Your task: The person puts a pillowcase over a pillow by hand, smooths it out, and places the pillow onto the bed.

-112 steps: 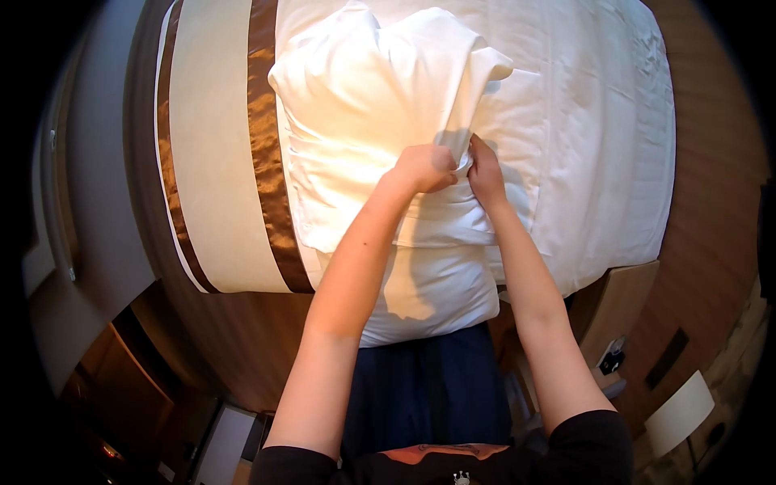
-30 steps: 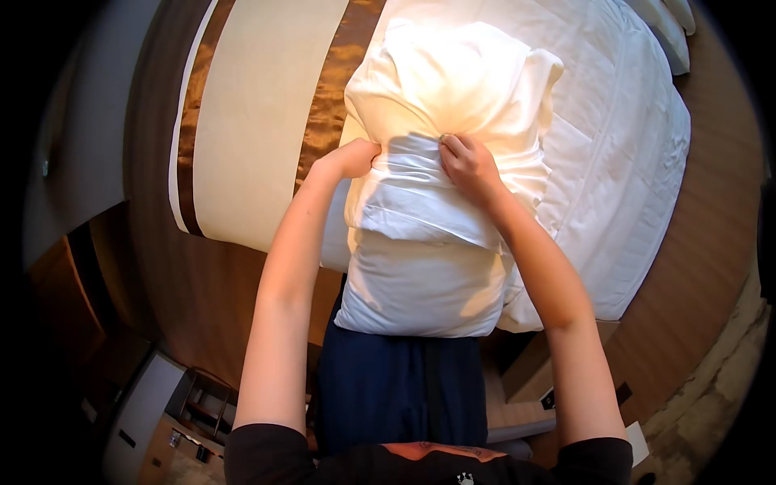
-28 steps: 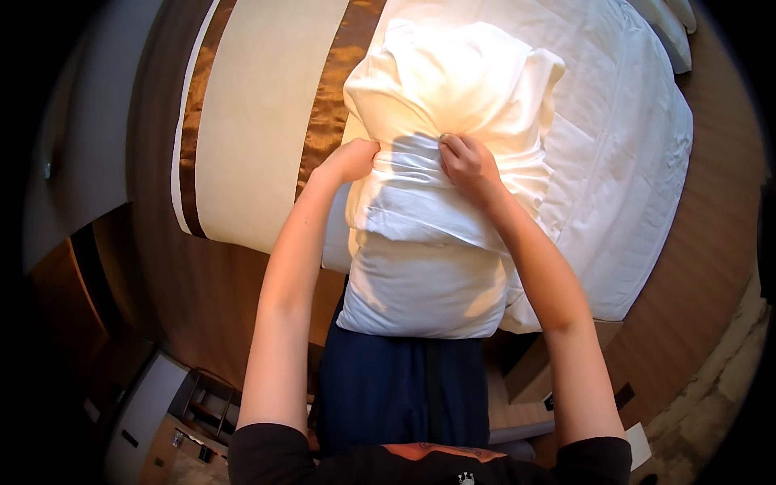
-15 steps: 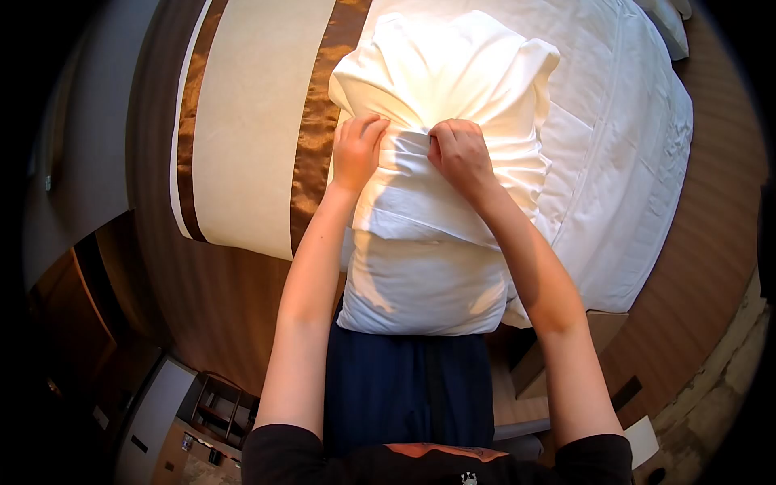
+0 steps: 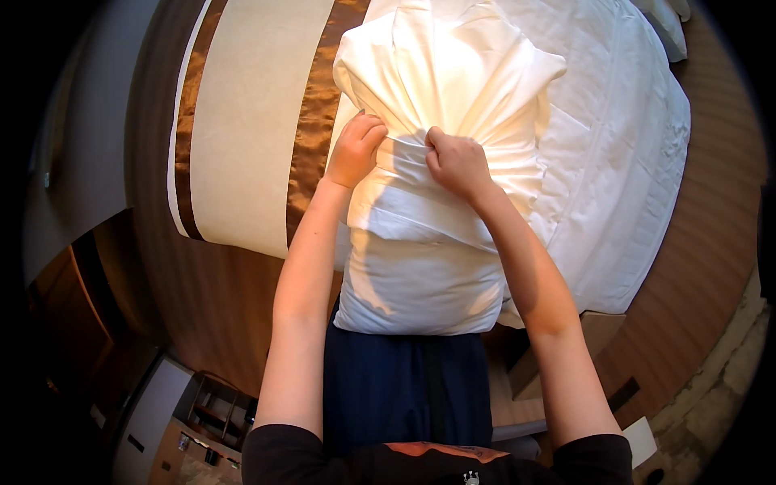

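A white pillow (image 5: 424, 295) lies at the bed's near edge, its lower end against my body. Over its upper part sits a white pillowcase (image 5: 453, 81), with folds fanning out from near my right hand. My left hand (image 5: 356, 151) is closed on the case's edge at the left side. Near the middle, my right hand (image 5: 458, 164) is closed in a fist on the same gathered edge. A short stretch of cloth runs taut between the two hands. The fingertips of both hands are partly hidden.
The bed (image 5: 614, 186) carries white bedding, with a cream runner (image 5: 250, 121) banded in shiny brown at left. Another white pillow (image 5: 664, 28) shows at the far right. A wooden bedside piece (image 5: 602, 327) stands by the near right corner. Shelves (image 5: 222, 408) are at lower left.
The pillowcase's far end has risen and fanned out farther away. My right hand has turned slightly and pulled the gathered edge. My left hand stays near the left edge.
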The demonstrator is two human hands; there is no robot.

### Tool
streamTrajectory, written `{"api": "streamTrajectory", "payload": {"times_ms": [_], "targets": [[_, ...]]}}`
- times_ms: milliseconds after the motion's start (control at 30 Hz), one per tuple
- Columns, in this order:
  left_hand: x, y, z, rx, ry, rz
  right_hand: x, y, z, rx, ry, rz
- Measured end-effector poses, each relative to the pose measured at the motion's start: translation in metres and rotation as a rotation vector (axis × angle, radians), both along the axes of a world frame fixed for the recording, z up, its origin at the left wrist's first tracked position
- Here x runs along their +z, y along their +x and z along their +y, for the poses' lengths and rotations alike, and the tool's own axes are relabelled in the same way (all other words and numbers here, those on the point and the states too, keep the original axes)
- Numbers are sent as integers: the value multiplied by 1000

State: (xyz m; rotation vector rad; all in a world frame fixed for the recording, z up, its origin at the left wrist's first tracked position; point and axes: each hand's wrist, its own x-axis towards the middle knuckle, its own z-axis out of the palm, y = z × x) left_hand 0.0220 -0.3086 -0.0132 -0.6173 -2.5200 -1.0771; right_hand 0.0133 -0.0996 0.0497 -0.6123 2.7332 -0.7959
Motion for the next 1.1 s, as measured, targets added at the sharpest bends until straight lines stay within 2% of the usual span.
{"api": "streamTrajectory", "payload": {"times_ms": [233,367,533,633,733,833,933,1100], "targets": [[-14,11,-6,25,-42,-209,-10,-1,4,92,-69,116],[-20,19,-4,60,-92,-481,-14,-3,19,115,-112,147],[-5,3,-8,-4,-3,-800,-18,-4,58,37,-239,226],[-1,-2,-6,43,-34,-822,-28,-6,91,-48,-214,330],[-4,0,2,75,-139,-499,-43,-6,125,-103,-157,373],[7,-1,22,47,-70,-167,-50,-6,143,-137,-161,314],[25,-10,66,-82,-107,-118,-51,-6,148,-166,-190,363],[39,-19,142,-132,-202,-153,-77,-4,152,-260,-230,392]]}}
